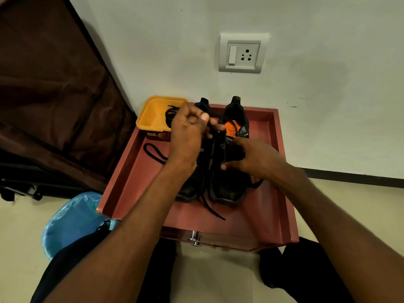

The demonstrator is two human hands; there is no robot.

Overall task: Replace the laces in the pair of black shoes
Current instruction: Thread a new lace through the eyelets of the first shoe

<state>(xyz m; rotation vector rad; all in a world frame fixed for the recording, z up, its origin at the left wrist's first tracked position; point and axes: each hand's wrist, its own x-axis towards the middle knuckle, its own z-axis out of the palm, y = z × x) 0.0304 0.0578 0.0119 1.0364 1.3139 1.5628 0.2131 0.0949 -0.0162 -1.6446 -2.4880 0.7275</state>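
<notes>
The black shoes are sitting side by side, toes toward the person, on the red tray-like top of a small cabinet against a white wall. The orange insole of the right-hand shoe is showing lettering that starts "AIR"; the rest is too small to read. The left hand is hovering over the left-hand shoe with its fingers curled, seemingly pinching a black lace whose loose end is trailing out past the toes onto the tray. The right hand is gripping the side of the right-hand shoe, fingers bent around its upper. A yellow tub is standing at the tray's far left corner, its brown label reading "Amul", with a dark lace coiled inside. Another black lace is lying looped on the tray just in front of the tub. A switch and socket plate is sitting on the wall above. A blue plastic bag is lying on the floor to the left, below a brown fabric cover.
</notes>
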